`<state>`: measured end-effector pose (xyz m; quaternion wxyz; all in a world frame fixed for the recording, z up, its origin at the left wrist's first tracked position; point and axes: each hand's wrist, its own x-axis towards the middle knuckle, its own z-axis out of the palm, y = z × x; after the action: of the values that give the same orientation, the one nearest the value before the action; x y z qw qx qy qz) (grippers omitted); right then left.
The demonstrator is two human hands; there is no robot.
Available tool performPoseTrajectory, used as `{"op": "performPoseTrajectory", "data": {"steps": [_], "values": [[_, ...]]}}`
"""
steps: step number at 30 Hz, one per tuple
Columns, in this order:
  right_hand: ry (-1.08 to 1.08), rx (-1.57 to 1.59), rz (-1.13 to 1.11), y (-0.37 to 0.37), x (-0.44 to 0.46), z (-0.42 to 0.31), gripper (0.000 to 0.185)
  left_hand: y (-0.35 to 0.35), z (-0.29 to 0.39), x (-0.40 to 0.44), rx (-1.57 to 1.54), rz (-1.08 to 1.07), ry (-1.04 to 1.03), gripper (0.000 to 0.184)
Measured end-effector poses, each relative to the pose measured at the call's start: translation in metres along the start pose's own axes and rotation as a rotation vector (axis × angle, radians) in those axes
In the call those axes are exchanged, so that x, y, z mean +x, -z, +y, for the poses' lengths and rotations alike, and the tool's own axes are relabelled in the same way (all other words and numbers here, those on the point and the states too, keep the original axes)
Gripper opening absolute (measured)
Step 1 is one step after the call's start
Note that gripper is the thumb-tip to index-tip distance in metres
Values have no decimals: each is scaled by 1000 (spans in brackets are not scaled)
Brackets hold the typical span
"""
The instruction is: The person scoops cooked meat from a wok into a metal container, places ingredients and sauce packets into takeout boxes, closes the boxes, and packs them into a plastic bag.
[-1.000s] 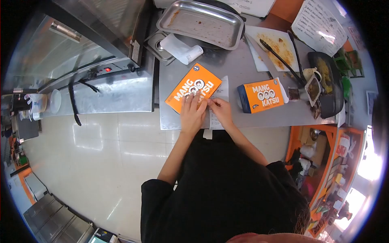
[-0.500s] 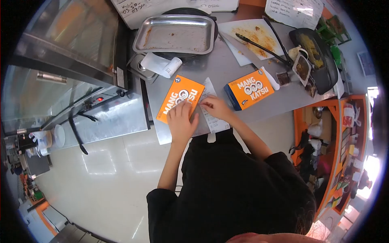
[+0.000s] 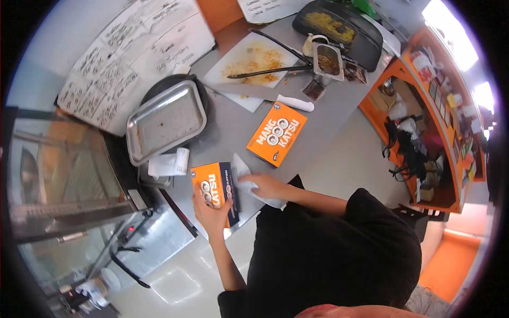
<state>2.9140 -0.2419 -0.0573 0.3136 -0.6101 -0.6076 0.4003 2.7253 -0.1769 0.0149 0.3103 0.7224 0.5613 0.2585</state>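
Orange box [image 3: 214, 183] | partly hidden by left grip [image 3: 212, 216] clasping it | right grip [image 3: 265, 186] holds receipt [image 3: 240, 165], print unreadable

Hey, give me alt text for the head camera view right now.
A person's left grip holds an orange-and-navy Mang Katsu box at a metal counter, while the right grip touches a white paper receipt beside it. A second Mang Katsu box lies to the right, near a stained cutting board with black tongs over it.
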Motion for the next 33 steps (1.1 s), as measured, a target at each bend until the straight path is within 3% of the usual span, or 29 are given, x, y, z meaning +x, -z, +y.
{"op": "performPoseTrajectory", "data": {"steps": [2, 6, 12, 14, 15, 16, 19, 20, 21, 22, 23, 24, 26, 30, 33], "values": [[-9, 103, -241, 21, -19, -10, 41, -3, 33, 4, -23, 80, -241, 89], [135, 234, -437, 64, -75, -9, 35, -35, 114, 34, 189, -111, -448, 90], [-325, 454, -230, 107, -124, 16, 27, -104, 142, 76, 489, -133, -574, 70], [-439, 665, 3, 109, -130, 33, 24, -102, 138, 99, 289, -281, -485, 56], [-497, 774, 119, 107, -132, 41, 23, -96, 139, 112, 144, -416, -285, 55], [-358, 906, 319, 103, -130, 47, 25, -86, 146, 126, 5, -544, -82, 57], [-333, 1106, 651, 89, -107, 63, 31, -122, 69, 181, -311, -807, -75, 65], [-267, 1077, 704, 80, -93, 78, 35, -127, 76, 179, -484, -882, 73, 66], [-301, 802, 726, 77, -80, 83, 43, -129, 80, 166, -656, -956, 229, 68], [-389, 761, 673, 85, -71, 75, 48, -132, 82, 151, -827, -1023, 396, 70], [-366, 878, 602, 86, -62, 77, 62, -133, 88, 139, -814, -1047, 476, 70], [-351, 920, 517, 121, -61, 32, 67, -133, 99, 127, -800, -1070, 550, 69], [-278, 935, 464, 154, -64, 11, 76, -132, 149, 84, -579, -896, 495, 71], [9, 1180, 626, 189, -102, 33, 71, -185, 160, 25, -905, -857, 496, 67], [44, 1196, 415, 242, -152, 57, 74, -221, 205, -15, -931, -796, 481, 63]]}}
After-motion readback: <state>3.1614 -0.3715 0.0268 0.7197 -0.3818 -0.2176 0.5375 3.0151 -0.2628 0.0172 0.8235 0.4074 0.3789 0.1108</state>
